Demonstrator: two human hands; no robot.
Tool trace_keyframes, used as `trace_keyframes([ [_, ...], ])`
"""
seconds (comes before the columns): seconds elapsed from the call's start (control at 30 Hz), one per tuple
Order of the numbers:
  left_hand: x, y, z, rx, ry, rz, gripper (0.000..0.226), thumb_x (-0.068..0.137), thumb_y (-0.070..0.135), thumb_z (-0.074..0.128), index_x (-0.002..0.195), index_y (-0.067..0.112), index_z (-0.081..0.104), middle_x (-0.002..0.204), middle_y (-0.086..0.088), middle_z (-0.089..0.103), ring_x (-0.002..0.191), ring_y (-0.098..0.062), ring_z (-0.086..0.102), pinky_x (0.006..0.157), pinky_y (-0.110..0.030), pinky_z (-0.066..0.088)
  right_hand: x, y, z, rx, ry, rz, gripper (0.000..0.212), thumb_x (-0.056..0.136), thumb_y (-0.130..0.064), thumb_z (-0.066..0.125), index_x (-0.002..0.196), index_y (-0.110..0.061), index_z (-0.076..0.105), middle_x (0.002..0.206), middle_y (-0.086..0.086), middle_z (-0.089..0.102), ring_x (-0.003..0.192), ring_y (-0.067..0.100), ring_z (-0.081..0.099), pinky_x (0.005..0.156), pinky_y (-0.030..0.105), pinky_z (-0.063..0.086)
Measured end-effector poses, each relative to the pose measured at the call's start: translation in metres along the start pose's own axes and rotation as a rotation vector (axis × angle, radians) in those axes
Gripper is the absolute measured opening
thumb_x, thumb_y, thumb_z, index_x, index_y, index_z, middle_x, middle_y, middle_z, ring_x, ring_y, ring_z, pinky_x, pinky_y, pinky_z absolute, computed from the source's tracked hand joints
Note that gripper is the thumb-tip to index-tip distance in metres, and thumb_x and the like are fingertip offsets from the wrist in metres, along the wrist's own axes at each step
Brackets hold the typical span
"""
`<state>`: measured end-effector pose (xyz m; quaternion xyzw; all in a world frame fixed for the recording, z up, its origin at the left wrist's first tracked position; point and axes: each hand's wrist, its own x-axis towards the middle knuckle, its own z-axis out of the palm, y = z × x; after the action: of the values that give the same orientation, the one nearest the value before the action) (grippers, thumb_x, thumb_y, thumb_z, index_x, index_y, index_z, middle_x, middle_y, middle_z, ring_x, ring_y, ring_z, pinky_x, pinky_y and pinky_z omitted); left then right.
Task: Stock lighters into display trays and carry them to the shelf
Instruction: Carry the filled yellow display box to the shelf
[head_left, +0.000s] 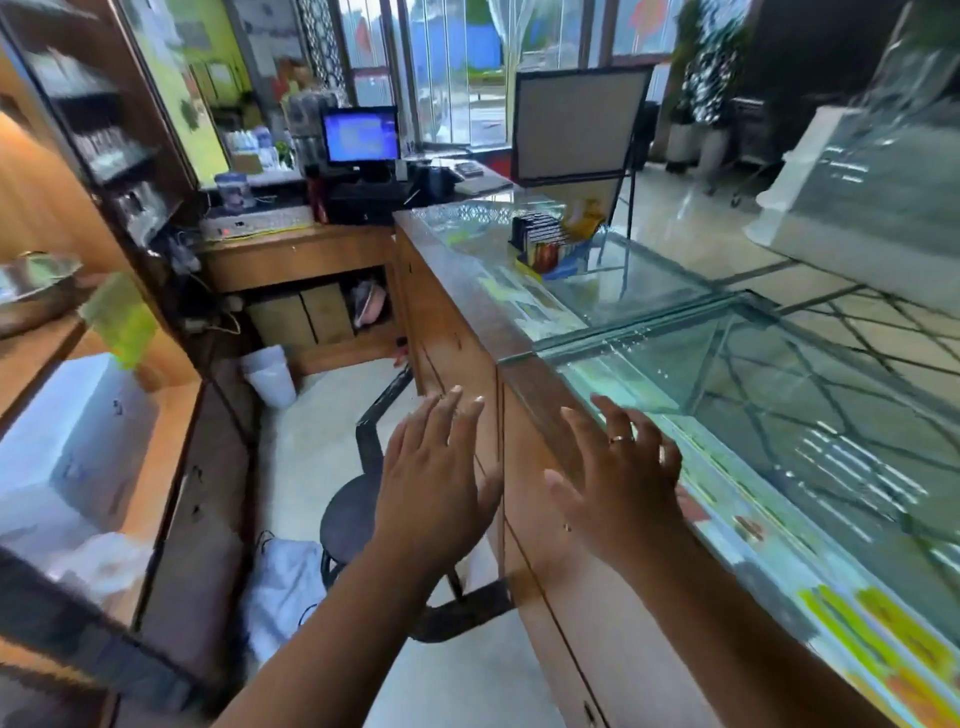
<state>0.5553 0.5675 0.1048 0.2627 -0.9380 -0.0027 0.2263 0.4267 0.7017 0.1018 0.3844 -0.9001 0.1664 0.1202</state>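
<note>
Both our left hand (436, 488) and right hand (623, 483) hang empty, fingers spread, at lower centre, while the lighter display tray (550, 247) stands on the glass counter (623, 304) above centre, well apart.

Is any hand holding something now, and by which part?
Nothing is held. The left hand and the right hand are both open, fingers spread.

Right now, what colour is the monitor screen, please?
Blue; the monitor screen shows in the head view.
</note>
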Motion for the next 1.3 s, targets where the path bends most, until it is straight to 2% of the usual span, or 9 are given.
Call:
trace_keyframes([
  [0.17,0.084,-0.005,0.032,-0.054,-0.013,0.019,0.065,0.083,0.047,0.051,0.141,0.016,0.045,0.148,-0.008,0.044,0.139,-0.03,0.038,0.112,-0.045,0.031,0.077,0.029,0.022,0.0,-0.053,0.015,0.064,0.087,-0.053,0.054,0.144,-0.032,0.034,0.156,0.0,0.023,0.143,0.028,0.016,0.112,0.052,0.016],
  [0.27,0.132,-0.014,0.056,-0.089,-0.027,0.036,0.068,0.084,0.05,0.045,0.143,0.015,0.044,0.15,-0.008,0.042,0.14,-0.03,0.037,0.113,-0.046,0.031,0.118,0.039,0.038,0.002,-0.081,0.048,0.06,0.09,-0.054,0.047,0.144,-0.034,0.028,0.158,-0.001,0.017,0.144,0.027,0.011,0.114,0.051,0.013],
  [0.37,0.179,-0.023,0.084,-0.132,-0.034,0.056,0.07,0.085,0.053,0.038,0.143,0.016,0.043,0.15,-0.007,0.042,0.14,-0.03,0.036,0.114,-0.047,0.031,0.161,0.045,0.06,0.015,-0.087,0.089,0.06,0.09,-0.054,0.047,0.144,-0.034,0.028,0.157,-0.002,0.016,0.143,0.027,0.011,0.114,0.051,0.012],
  [0.53,0.264,-0.054,0.144,-0.198,-0.099,0.086,0.064,0.09,0.048,0.049,0.146,0.019,0.038,0.153,-0.005,0.038,0.143,-0.028,0.03,0.117,-0.042,0.023,0.241,0.047,0.109,0.015,-0.078,0.155,0.063,0.087,-0.053,0.053,0.143,-0.033,0.033,0.154,-0.004,0.023,0.139,0.025,0.017,0.112,0.05,0.016],
  [0.8,0.414,-0.117,0.231,-0.298,-0.173,0.136,0.07,0.084,0.055,0.039,0.143,0.017,0.044,0.147,-0.007,0.046,0.136,-0.031,0.041,0.113,-0.043,0.031,0.38,0.039,0.192,-0.025,-0.136,0.333,0.066,0.083,-0.051,0.058,0.142,-0.03,0.038,0.152,-0.002,0.03,0.137,0.028,0.025,0.11,0.048,0.019],
  [0.9,0.464,-0.133,0.258,-0.364,-0.219,0.151,0.064,0.089,0.049,0.049,0.144,0.019,0.041,0.148,-0.006,0.044,0.138,-0.028,0.039,0.114,-0.042,0.031,0.424,0.037,0.218,0.007,-0.132,0.411,0.068,0.083,-0.058,0.048,0.142,-0.026,0.039,0.149,0.002,0.036,0.133,0.03,0.033,0.105,0.049,0.029],
  [0.97,0.495,-0.14,0.274,-0.429,-0.205,0.147,0.062,0.089,0.045,0.051,0.142,0.015,0.043,0.145,-0.007,0.046,0.135,-0.027,0.042,0.111,-0.04,0.032,0.449,0.039,0.231,0.072,-0.073,0.492,0.074,0.081,-0.063,0.036,0.141,-0.02,0.042,0.142,0.007,0.044,0.127,0.033,0.041,0.1,0.05,0.036],
  [1.13,0.56,-0.139,0.316,-0.636,-0.222,0.064,0.06,0.091,0.029,0.065,0.142,0.007,0.041,0.141,-0.011,0.047,0.134,-0.026,0.04,0.111,-0.031,0.027,0.501,0.055,0.259,0.327,0.032,0.642,0.067,0.091,-0.043,0.057,0.144,-0.009,0.036,0.142,0.017,0.041,0.13,0.035,0.037,0.105,0.045,0.034],
  [1.3,0.615,-0.133,0.357,-0.78,-0.306,-0.06,0.064,0.092,0.033,0.064,0.143,0.005,0.039,0.143,-0.013,0.044,0.135,-0.024,0.039,0.105,-0.018,0.022,0.549,0.07,0.281,0.589,0.15,0.791,0.066,0.093,-0.04,0.056,0.145,-0.007,0.034,0.143,0.019,0.04,0.134,0.031,0.036,0.11,0.04,0.03],
])
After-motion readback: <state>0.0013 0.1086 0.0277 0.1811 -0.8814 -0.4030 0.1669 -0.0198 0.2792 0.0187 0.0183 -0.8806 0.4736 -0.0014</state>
